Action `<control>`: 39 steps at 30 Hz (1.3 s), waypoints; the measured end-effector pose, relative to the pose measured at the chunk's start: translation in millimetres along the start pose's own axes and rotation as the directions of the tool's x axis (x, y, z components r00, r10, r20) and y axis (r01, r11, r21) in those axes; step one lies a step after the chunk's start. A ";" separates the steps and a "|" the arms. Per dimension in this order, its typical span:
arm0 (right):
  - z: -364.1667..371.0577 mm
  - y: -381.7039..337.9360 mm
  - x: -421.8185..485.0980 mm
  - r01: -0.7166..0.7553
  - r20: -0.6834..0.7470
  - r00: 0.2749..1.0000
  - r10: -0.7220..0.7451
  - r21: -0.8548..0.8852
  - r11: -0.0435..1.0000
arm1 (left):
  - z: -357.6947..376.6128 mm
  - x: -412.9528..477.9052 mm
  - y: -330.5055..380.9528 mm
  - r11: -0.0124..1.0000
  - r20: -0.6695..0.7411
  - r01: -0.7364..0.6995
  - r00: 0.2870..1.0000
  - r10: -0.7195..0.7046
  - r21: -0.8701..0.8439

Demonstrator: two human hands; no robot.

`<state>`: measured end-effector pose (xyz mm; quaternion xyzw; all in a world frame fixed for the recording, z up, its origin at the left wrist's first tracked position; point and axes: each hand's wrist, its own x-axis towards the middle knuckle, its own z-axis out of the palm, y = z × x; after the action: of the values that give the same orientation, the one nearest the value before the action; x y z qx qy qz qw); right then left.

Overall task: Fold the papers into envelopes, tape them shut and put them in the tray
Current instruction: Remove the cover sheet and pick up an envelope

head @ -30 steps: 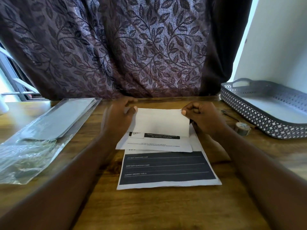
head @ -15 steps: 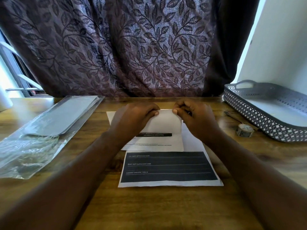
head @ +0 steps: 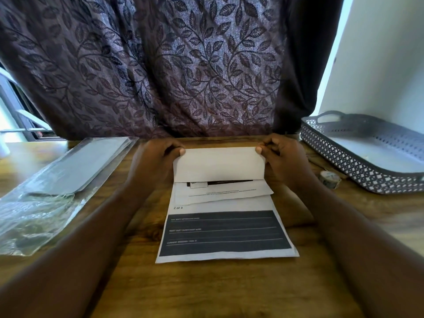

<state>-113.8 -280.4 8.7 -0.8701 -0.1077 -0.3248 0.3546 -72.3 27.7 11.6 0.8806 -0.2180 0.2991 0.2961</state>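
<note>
A white folded paper (head: 218, 165) is held up at the far middle of the wooden table, its blank side toward me and printed text showing under its lower flap. My left hand (head: 153, 164) pinches its top left corner and my right hand (head: 284, 159) pinches its top right corner. Beneath it lies a flat printed sheet (head: 224, 232) with a dark block and the mark "2 of 3". A small roll of patterned tape (head: 330, 179) sits to the right, close to the grey perforated tray (head: 344, 161).
A clear plastic sleeve holding grey sheets (head: 68, 175) lies at the left of the table. A patterned dark curtain (head: 160, 65) hangs right behind the table's far edge. A white wall stands behind the tray.
Both hands, close together at the paper's top edge half a second ago, have spread to its corners. The folded paper now sits squarer over the flat sheet.
</note>
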 end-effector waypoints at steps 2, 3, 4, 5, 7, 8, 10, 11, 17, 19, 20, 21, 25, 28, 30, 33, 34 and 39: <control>0.1 3.2 1.0 -0.022 0.005 1.000 0.022 -0.006 1.000 | 0.7 0.0 -2.1 0.996 0.003 0.063 0.998 -0.063 -0.067; 0.5 4.2 1.4 -0.035 0.004 0.999 0.035 -0.004 0.999 | 0.5 0.4 -2.6 0.988 0.002 0.106 0.994 -0.107 -0.112; 1.1 4.9 1.4 -0.049 0.009 0.999 0.049 0.005 0.999 | 0.0 0.5 -2.8 0.979 0.004 0.147 0.989 -0.148 -0.143; 1.6 5.2 0.9 -0.069 0.024 0.997 0.068 0.028 0.997 | 0.0 -0.3 -2.6 0.971 0.006 0.174 0.984 -0.175 -0.161; 2.8 6.7 -0.1 -0.147 0.079 0.987 0.139 0.106 0.983 | 0.2 -1.5 -2.5 0.963 0.013 0.201 0.979 -0.202 -0.179; 2.5 7.3 -0.6 -0.192 0.109 0.978 0.178 0.131 0.973 | 0.0 -1.9 -1.5 0.956 0.017 0.214 0.977 -0.215 -0.200; 2.4 8.9 -0.4 -0.259 0.145 0.961 0.236 0.175 0.950 | -0.2 -2.1 -0.7 0.930 0.025 0.245 0.969 -0.248 -0.276; 2.2 8.8 -0.4 -0.284 0.153 0.955 0.255 0.207 0.936 | 0.3 -1.8 -0.4 0.902 0.037 0.267 0.962 -0.270 -0.340; 1.1 2.0 -0.3 -0.338 0.141 0.941 0.307 0.375 0.863 | 7.3 -8.6 13.7 0.526 0.402 0.502 0.865 -0.301 -0.687; 1.5 0.6 -0.3 -0.330 0.135 0.944 0.301 0.393 0.858 | 8.3 -11.1 16.1 0.476 0.438 0.524 0.852 -0.288 -0.706; 1.6 -0.2 -0.4 -0.327 0.127 0.945 0.302 0.403 0.854 | 7.7 -11.1 17.1 0.452 0.435 0.529 0.848 -0.302 -0.718; 1.5 -1.3 -0.7 -0.334 0.122 0.942 0.312 0.433 0.837 | 7.1 -10.8 18.1 0.422 0.427 0.532 0.845 -0.322 -0.735; -2.4 -2.7 -0.5 -0.404 0.211 0.911 0.354 0.622 0.671 | 2.9 -8.0 17.9 0.343 0.390 0.529 0.831 -0.396 -0.776; -1.0 -1.6 -3.1 -0.432 0.395 0.890 0.229 0.566 0.702 | 1.7 -7.2 15.9 0.323 0.381 0.532 0.820 -0.426 -0.783; 3.4 -4.3 -5.8 -0.447 0.474 0.861 0.184 0.533 0.718 | 2.4 -7.2 16.6 0.326 0.378 0.534 0.818 -0.434 -0.780; 5.2 -6.5 -6.4 -0.457 0.496 0.854 0.159 0.566 0.686 | 4.9 -7.7 18.9 0.342 0.380 0.540 0.817 -0.434 -0.769; 4.4 -6.9 -6.0 -0.463 0.497 0.853 0.159 0.580 0.671 | 5.7 -8.3 18.3 0.340 0.386 0.546 0.813 -0.435 -0.766; 3.3 -7.2 -5.3 -0.494 0.479 0.851 0.216 0.588 0.641 | 5.7 -6.4 22.5 0.242 0.441 0.568 0.791 -0.424 -0.787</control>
<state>-119.3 -272.7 7.4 -0.7210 -0.1087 -0.0149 0.6842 -87.3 8.9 12.5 0.6239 -0.0712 -0.0338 0.7775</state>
